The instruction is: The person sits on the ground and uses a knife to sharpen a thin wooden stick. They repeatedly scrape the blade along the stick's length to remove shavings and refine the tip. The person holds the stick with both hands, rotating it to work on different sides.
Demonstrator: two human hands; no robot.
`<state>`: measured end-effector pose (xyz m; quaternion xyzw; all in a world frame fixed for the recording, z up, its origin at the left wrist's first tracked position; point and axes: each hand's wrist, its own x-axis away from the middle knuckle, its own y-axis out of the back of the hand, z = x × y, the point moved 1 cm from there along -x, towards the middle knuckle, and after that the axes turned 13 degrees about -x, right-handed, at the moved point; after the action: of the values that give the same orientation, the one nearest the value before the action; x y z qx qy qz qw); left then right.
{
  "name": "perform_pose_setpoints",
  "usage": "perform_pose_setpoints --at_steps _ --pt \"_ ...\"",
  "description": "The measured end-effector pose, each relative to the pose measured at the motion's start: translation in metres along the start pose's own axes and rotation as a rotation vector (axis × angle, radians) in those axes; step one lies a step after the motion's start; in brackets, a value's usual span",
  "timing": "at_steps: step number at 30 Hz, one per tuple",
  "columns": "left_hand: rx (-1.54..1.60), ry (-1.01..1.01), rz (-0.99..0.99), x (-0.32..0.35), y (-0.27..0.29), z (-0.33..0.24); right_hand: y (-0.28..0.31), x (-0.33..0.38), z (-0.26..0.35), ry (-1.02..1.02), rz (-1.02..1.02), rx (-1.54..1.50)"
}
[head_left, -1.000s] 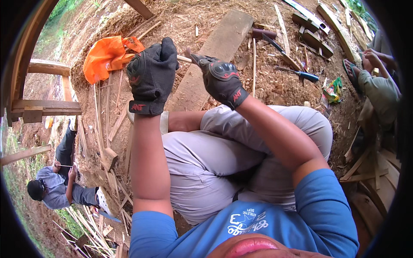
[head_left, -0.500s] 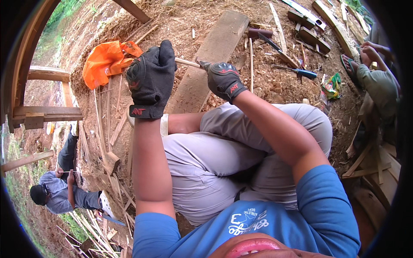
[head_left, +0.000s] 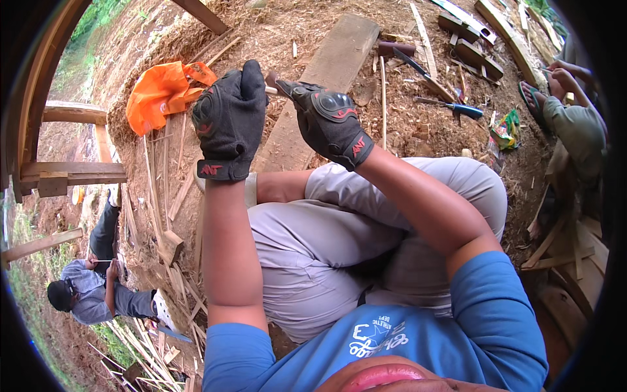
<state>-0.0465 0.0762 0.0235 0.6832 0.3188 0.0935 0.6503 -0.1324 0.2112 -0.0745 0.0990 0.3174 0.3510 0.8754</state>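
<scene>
My left hand (head_left: 230, 121), in a black glove, is closed in a fist around a thin pale wooden stick (head_left: 278, 92). Just to its right, my right hand (head_left: 332, 124), gloved alike, pinches a small brown piece (head_left: 271, 79) against the stick; it looks like sandpaper. Only a short bit of the stick shows between the hands; the rest is hidden by the gloves. Both hands are raised in front of my crossed legs. Beyond them a wide plank (head_left: 346, 52) lies on the ground.
An orange cloth or bag (head_left: 153, 98) lies at left. Farther right are a brown roll (head_left: 396, 49), a dark-bladed knife (head_left: 411, 64), a blue-handled tool (head_left: 467, 110) and wooden hand planes (head_left: 479, 60). One person (head_left: 91, 291) sits at left; another person's leg (head_left: 575, 124) is at right.
My right hand has slid left along the stick, up close to my left fist, covering most of the length that showed between them. My left hand has hardly moved.
</scene>
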Motion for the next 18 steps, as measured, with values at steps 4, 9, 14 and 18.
perform_pose_setpoints --at_steps 4,9,14,18 --pt "0.033 0.038 0.044 -0.002 0.004 -0.010 -0.001 0.007 -0.034 -0.131 0.123 0.125" --pt "-0.008 0.025 -0.014 -0.001 -0.006 -0.001 0.001 0.004 -0.031 -0.374 0.335 0.253" --pt "0.042 0.096 0.077 0.002 0.006 -0.008 -0.001 0.008 -0.020 -0.131 0.092 0.074" --pt "0.037 0.121 0.083 0.004 0.010 -0.003 0.005 0.002 -0.041 -0.480 0.446 0.262"
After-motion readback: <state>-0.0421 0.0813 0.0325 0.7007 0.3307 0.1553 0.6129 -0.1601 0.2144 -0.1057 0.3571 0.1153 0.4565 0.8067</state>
